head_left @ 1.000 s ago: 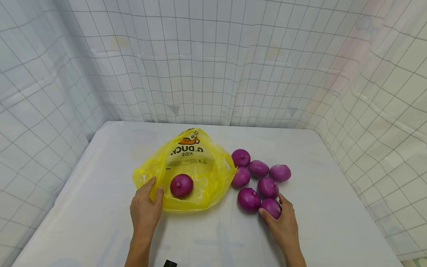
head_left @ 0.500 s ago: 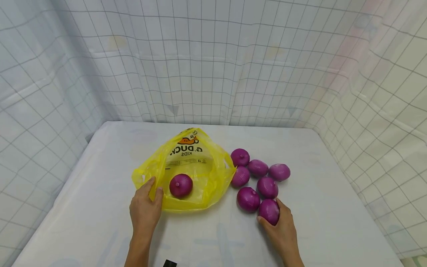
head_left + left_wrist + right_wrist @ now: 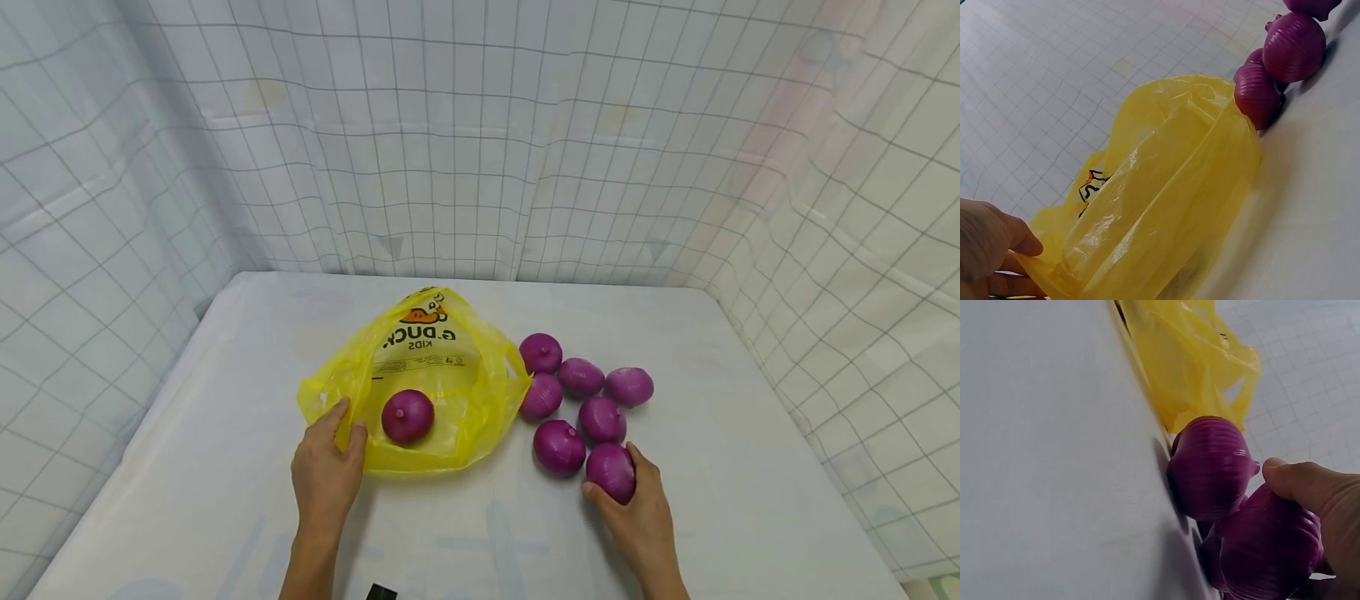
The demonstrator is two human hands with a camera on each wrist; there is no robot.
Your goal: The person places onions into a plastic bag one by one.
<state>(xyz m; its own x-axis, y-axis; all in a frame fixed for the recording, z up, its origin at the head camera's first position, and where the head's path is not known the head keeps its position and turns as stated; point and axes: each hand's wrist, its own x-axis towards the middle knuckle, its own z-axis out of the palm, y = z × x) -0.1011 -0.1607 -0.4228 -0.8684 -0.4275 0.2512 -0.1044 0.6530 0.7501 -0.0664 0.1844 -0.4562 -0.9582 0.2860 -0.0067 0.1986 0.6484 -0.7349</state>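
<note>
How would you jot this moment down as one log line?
left hand: pinches bag | right hand: grips onion | inside bag: one onion | right of bag: six more onions

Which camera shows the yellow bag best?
The head view: it shows nearly all of the yellow bag, including its opening and the onion inside. The left wrist view shows its outer side, gripped by the left hand; the right wrist view shows only part, cut off above.

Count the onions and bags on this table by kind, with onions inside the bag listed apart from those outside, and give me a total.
Yellow bag: 1
Purple onion inside the bag: 1
Purple onions outside the bag: 7
Total: 9
</note>
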